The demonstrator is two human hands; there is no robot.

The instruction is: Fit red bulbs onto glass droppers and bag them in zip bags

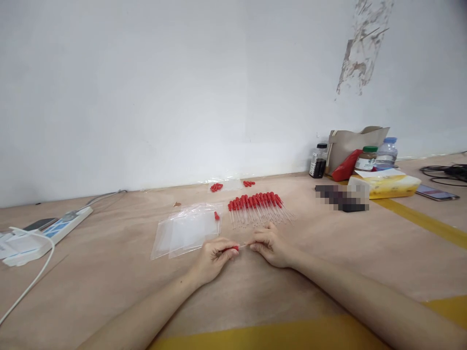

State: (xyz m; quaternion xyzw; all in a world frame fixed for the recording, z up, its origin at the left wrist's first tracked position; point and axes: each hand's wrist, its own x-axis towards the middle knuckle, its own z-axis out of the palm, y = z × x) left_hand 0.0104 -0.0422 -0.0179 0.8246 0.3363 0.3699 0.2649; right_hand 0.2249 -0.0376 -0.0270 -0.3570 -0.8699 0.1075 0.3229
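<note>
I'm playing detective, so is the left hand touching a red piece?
Touching. The head view shows the left hand pinching the red piece between thumb and finger.

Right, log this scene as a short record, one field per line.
Left grip: closed on a red bulb
Right grip: pinching a thin tube in line with that bulb; whether the two are joined is too small to tell
Beyond the hands: row of red-topped tubes
Left of the row: overlapping transparent bags, a loose red piece near their right edge
By the wall: two small red piles
Far left: power strip
Far right: green-lidded jar, yellow-and-white packet
</note>
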